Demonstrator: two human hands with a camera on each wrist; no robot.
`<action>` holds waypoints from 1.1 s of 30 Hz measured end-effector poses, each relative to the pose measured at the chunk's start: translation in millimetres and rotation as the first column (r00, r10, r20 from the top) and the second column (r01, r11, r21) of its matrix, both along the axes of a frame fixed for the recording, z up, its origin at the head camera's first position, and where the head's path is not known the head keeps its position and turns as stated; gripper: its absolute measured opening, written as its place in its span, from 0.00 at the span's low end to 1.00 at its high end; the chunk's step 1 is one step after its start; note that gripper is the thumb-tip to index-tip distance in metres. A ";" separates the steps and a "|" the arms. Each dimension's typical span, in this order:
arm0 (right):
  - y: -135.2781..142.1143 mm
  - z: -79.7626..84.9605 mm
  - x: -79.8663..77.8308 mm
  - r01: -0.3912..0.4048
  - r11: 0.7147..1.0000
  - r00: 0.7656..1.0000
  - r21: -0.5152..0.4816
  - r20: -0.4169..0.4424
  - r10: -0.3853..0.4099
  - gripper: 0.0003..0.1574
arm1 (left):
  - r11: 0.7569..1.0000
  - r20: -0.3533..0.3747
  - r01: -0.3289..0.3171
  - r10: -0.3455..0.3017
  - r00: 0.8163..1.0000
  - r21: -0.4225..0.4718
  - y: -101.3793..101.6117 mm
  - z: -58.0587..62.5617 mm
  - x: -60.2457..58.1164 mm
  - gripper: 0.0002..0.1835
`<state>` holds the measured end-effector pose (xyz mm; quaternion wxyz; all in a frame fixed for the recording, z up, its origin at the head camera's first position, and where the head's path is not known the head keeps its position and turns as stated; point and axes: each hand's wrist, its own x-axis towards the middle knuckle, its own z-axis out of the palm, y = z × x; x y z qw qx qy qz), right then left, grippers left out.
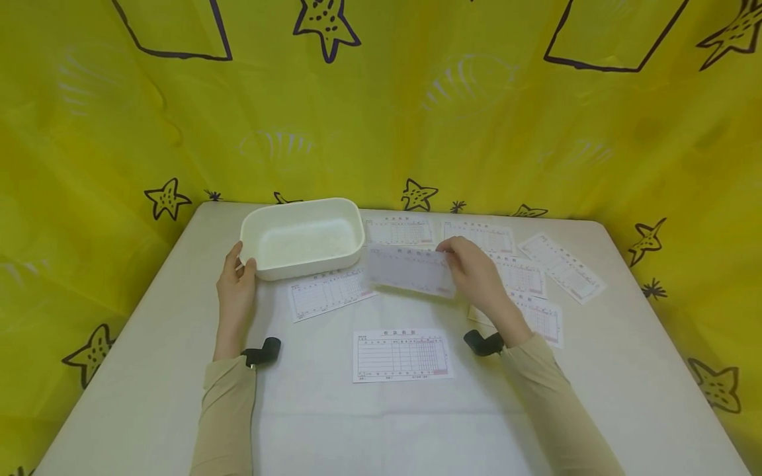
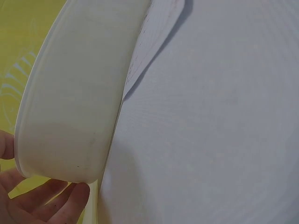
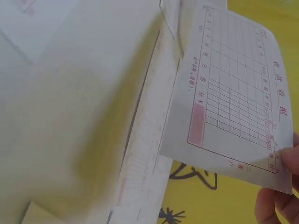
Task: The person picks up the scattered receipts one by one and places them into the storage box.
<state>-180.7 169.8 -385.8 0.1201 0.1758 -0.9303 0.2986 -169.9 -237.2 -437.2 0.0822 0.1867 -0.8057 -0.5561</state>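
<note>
My right hand [image 1: 476,274] pinches a printed receipt slip [image 1: 411,270] by its right-hand end, raised above the table. In the right wrist view the receipt slip [image 3: 229,98] shows red lettering and a ruled grid, with the thumb and fingertips at one corner. At the left end of a white rectangular tub [image 1: 303,272], my left hand [image 1: 235,284] holds the near corner. The left wrist view has its fingertips [image 2: 77,198] against the outer wall of the tub [image 2: 70,121] and the thumb by the rim. Nothing shows inside the tub.
One receipt slip [image 1: 401,357] lies alone at the front middle. Another slip [image 1: 324,297] is partly under the tub's near side. Several more lie behind and right of my right hand, including an angled slip [image 1: 562,268]. A yellow patterned curtain [image 1: 381,132] hangs behind the table.
</note>
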 end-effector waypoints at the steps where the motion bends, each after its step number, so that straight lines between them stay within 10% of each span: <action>1: -2.7 0.9 -1.6 -0.004 1.000 1.000 -0.007 -0.008 0.004 0.12 | 1.000 0.000 0.001 -0.001 1.000 0.000 0.0 -0.2 0.2 0.29; 33: -121.3 19.5 -86.8 -0.098 0.976 0.995 -0.193 -0.012 0.097 0.15 | 1.000 -0.016 0.003 -0.002 1.000 0.021 -1.1 -0.9 -0.8 0.29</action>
